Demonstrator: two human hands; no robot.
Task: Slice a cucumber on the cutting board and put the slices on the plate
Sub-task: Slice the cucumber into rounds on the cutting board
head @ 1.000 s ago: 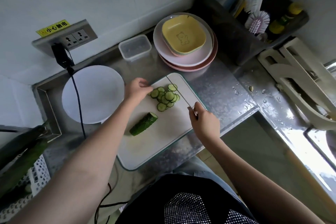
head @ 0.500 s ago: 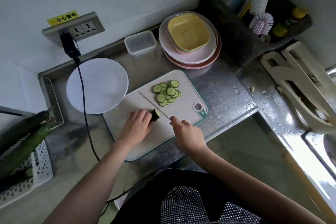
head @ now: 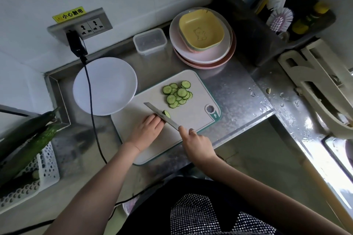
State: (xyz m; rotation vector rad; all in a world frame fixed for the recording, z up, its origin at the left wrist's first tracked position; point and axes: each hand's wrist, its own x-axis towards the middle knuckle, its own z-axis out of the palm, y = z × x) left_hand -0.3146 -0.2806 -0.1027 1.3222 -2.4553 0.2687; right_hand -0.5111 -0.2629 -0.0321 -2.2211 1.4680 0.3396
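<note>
One view only, head-worn, wide-angle. It looked forward and steeply down from above the person's chest onto a steel counter (head: 236, 89) set in a wall corner. The cutting board (head: 193, 118) sat near frame centre, close below the lens. Both forearms entered from the bottom edge. Walls filled the top; straight lines bowed toward the edges. No second view shared the scene.

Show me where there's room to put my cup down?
The bare steel counter between the cutting board and the wet spots is free. The white plate holds nothing. It's crowded by the stacked plates, the plastic box and the knife.
</note>
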